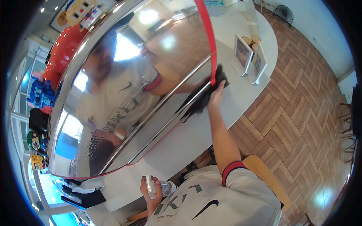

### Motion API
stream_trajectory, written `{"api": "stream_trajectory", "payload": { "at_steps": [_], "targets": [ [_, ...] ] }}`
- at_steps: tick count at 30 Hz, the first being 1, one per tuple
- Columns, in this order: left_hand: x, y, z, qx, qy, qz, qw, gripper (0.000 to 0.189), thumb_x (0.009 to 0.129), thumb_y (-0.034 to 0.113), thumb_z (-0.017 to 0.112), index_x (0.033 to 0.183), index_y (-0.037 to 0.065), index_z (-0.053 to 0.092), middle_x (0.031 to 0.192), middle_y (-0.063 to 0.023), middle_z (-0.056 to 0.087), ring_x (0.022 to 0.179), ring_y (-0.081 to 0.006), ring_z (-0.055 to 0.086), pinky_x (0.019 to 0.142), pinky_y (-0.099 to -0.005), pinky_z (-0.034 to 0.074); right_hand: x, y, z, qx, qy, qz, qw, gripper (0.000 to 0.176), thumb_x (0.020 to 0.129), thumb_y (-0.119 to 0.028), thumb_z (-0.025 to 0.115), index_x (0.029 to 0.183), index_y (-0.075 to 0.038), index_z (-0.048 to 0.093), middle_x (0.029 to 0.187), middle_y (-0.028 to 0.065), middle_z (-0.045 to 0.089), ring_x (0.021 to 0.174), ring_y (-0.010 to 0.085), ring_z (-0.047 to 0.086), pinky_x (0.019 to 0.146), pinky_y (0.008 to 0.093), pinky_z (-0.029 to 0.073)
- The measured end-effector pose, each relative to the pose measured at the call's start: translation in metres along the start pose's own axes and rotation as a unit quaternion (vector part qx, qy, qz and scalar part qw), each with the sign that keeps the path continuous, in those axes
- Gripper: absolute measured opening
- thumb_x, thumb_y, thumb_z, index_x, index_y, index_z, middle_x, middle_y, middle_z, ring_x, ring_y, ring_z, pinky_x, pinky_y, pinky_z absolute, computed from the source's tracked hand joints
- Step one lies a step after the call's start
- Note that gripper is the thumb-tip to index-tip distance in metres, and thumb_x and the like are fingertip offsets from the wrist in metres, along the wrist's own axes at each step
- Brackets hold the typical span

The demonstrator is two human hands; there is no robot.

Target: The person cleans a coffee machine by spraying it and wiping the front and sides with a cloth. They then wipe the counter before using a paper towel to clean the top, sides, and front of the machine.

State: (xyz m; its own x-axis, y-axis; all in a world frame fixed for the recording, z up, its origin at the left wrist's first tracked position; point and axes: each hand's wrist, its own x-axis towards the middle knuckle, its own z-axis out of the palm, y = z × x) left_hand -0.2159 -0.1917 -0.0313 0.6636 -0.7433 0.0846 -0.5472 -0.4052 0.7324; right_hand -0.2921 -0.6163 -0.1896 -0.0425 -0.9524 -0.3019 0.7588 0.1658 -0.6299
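My right hand (216, 95) presses a dark cloth (200, 101) against the lower right corner of a large shiny metal machine (151, 71) with red edging. Its fingers are wrapped over the cloth, beside the end of a metal strip. My left hand (151, 194), low in the view near my shirt, is closed round a clear spray bottle (166, 187) with a white top. The polished surface mirrors a person in a light shirt.
Two white picture frames (243, 55) and gold-lidded jars (255, 39) stand on the white counter (269, 34). Brick figures (40, 92) and a red rounded object (68, 47) line the machine's top. A wooden chair (266, 180) is beside me; a fan (283, 16) stands behind.
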Motion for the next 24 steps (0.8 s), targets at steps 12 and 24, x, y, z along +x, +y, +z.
{"api": "stream_trajectory", "payload": {
  "at_steps": [12,24],
  "targets": [
    [0.059,-0.003,0.027,0.045,-0.128,0.167,0.977,0.009,0.083,0.01,0.065,0.085,0.002,0.064,0.079,-0.0162,0.061,0.075,-0.0371,0.062,0.066,-0.0439,0.052,-0.089,0.048,0.016,0.057,0.043,0.082,0.994,0.075,0.099,-0.063,0.042,0.143,-0.002,0.044,0.136,0.0128,0.055,0.123,0.0277,0.054,0.107,0.039,0.042],
    [0.099,-0.045,0.036,-0.021,-0.197,0.239,0.951,0.012,0.083,0.012,0.065,0.084,0.001,0.061,0.079,-0.0165,0.057,0.074,-0.0372,0.06,0.066,-0.0434,0.05,-0.095,0.04,0.036,0.049,0.043,-0.027,0.998,0.081,0.098,-0.065,0.041,0.142,0.002,0.043,0.133,0.0142,0.057,0.118,0.0293,0.058,0.103,0.0388,0.046]
  ]
}}
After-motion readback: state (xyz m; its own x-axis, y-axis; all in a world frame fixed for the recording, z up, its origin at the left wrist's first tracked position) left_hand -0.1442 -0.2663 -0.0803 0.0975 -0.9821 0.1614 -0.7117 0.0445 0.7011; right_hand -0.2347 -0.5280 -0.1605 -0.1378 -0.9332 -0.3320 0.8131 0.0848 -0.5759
